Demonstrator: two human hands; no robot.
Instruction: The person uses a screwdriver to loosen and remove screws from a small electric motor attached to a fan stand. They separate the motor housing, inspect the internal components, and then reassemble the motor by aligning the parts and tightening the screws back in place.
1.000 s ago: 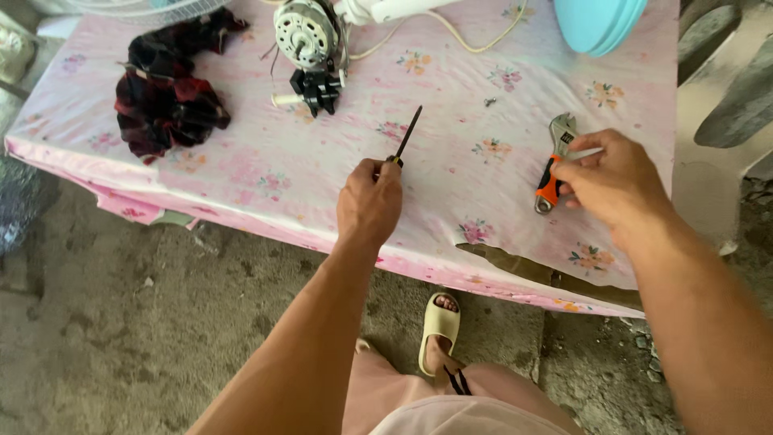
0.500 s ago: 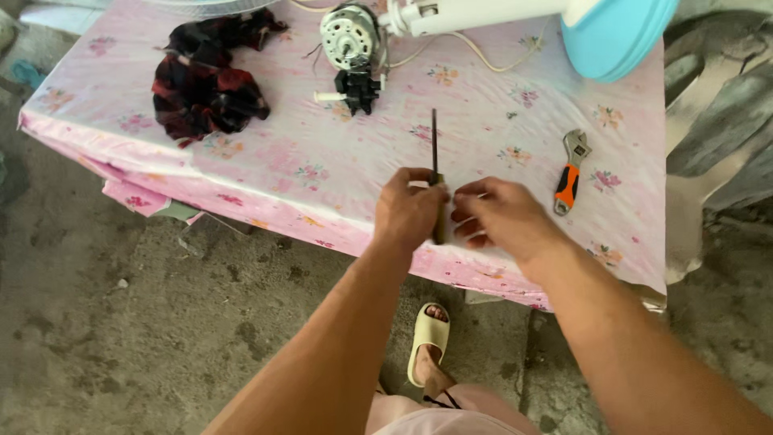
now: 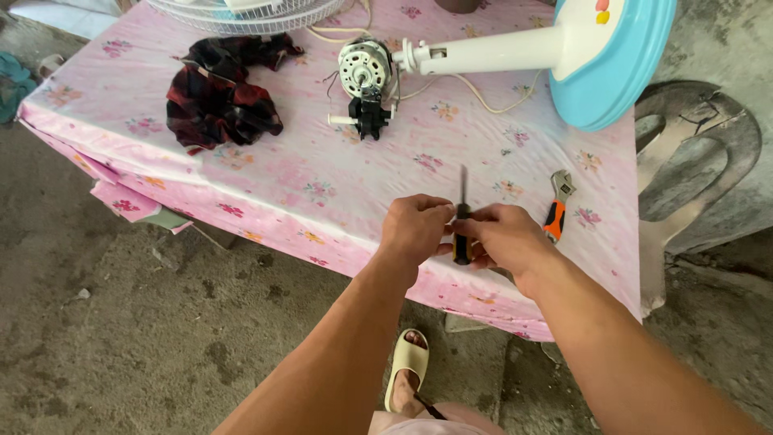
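Screwdriver [image 3: 461, 229] upright, tip pointing away; left hand [image 3: 415, 228], right hand [image 3: 501, 238] both grip handle.

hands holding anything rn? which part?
Yes: both the left hand and right hand have a grip on a screwdriver, at its dark handle; shaft points up, free.

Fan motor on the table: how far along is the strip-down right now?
Done: the fan motor lies bare on the table, still wired to the fan stand. In hand: left hand and right hand hold a screwdriver. The wrench lies unused. Whatever remains on the motor looks untouched.
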